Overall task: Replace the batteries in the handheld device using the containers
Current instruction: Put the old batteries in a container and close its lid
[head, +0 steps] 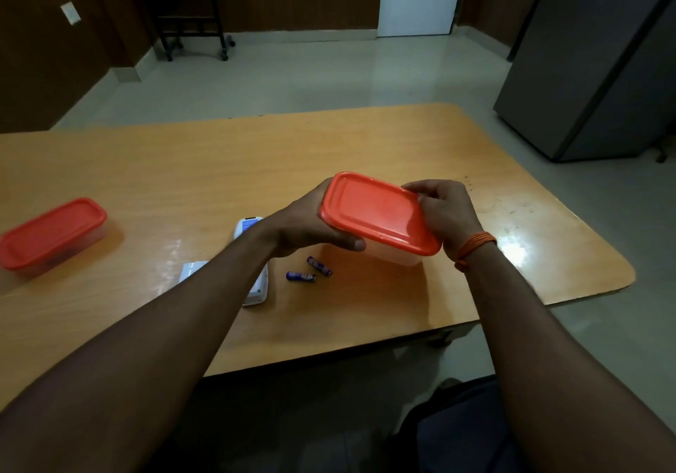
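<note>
Orange-red lid point(378, 212) between both hands; blue batteries point(300, 276) beneath the left hand point(311, 223); orange thread point(475, 245) at the right wrist; tan table point(219, 179).

Both forearms bare, reaching fwd from near edge, converging at centre. Left hand point(311, 225) cupped, fingers curled, thumb pointing right. Right hand point(444, 212) bent at wrist, fingers hooked down, orange thread band point(475, 247) round wrist. Both gripping.
</note>
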